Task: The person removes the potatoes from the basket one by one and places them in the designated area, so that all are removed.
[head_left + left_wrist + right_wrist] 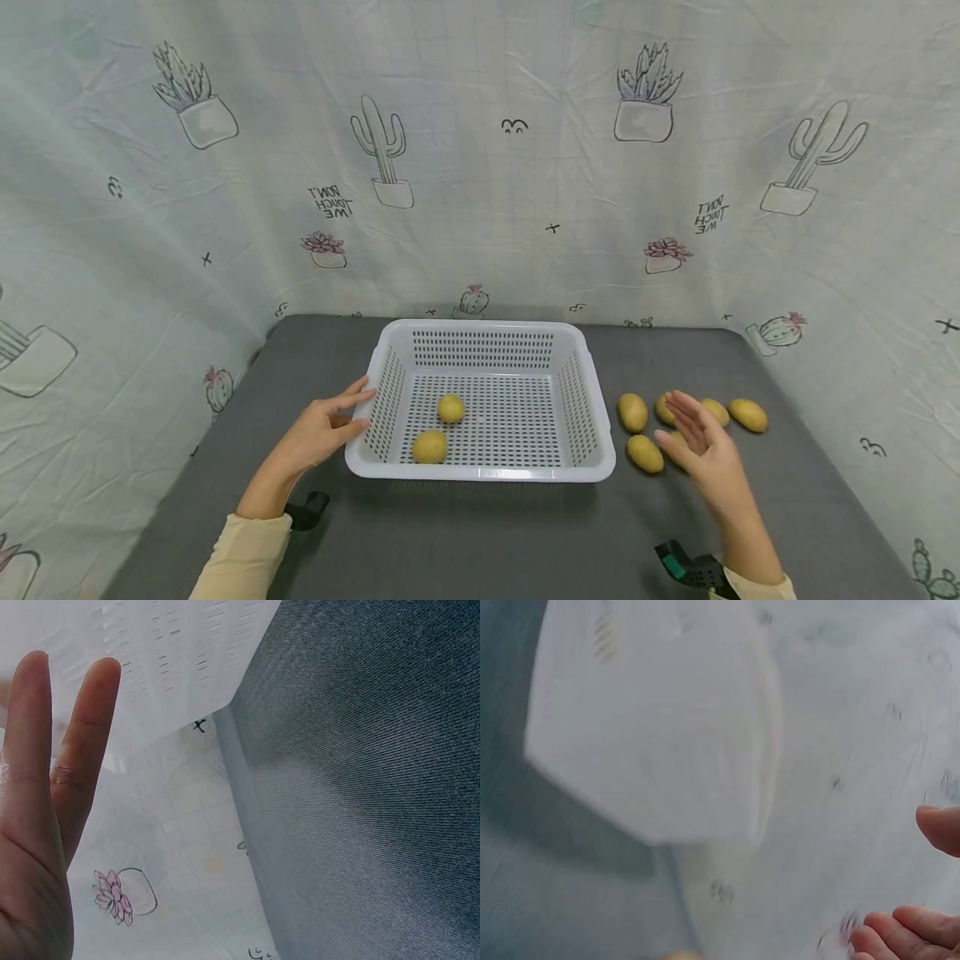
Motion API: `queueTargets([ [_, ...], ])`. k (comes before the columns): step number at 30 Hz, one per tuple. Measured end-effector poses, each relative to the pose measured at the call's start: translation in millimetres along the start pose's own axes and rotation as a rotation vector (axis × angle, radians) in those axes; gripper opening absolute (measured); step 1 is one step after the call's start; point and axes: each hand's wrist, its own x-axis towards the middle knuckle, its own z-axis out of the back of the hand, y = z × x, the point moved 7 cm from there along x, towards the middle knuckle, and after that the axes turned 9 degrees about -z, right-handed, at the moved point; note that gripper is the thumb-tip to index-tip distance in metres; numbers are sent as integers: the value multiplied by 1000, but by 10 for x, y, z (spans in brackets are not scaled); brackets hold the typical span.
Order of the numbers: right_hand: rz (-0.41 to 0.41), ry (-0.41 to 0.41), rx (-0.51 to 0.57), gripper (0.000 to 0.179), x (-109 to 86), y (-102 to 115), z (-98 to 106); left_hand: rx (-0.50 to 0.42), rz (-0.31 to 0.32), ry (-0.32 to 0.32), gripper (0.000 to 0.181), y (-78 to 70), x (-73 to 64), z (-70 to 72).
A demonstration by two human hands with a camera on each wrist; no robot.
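Note:
A white plastic basket [480,473] with slotted walls stands on the table, two yellow potatoes [430,447] lying inside it. At its left rim is my left hand [318,429], fingers stretched out and fingertips right at the edge. The left wrist view shows two straight fingers [86,735] spread beside the basket wall [172,652]. My right hand [705,450] hovers over the potatoes to the right of the basket, thumb and fingers apart, nothing between them. It partly hides some of the potatoes. In the blurred right wrist view, the thumb [941,829] is well apart from the fingers.
Several loose potatoes lie right of the basket, among them one nearest its wall [632,412] and one farthest right [747,415]. The grey table [480,542] ends against a hanging white cloth [480,183] printed with cacti, which also encloses both sides.

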Motion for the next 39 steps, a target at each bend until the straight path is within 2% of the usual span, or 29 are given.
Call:
queueTargets([
  [5, 54, 101, 27, 58, 149, 281, -189, 11, 6, -2, 55, 8, -6, -8],
  [11, 94, 146, 28, 58, 373, 580, -443, 14, -8, 0, 55, -23, -2, -8],
  [15, 112, 190, 44, 57, 547, 741, -658, 10, -10, 0, 55, -39, 7, -2],
  [19, 106, 273, 93, 58, 724, 845, -922, 39, 9, 6, 54, -13, -4, 2],
  [22, 85, 343, 132, 59, 859, 868, -1137, 41, 22, 12, 54, 2, -16, -3],
  [28, 44, 447, 184, 60, 1128, 826, -1541, -22, 7, 20, 54, -54, -36, -39],
  [39, -12, 575, 156, 58, 1459, 749, -2166, -13, -13, 17, 54, -57, -33, -20],
])
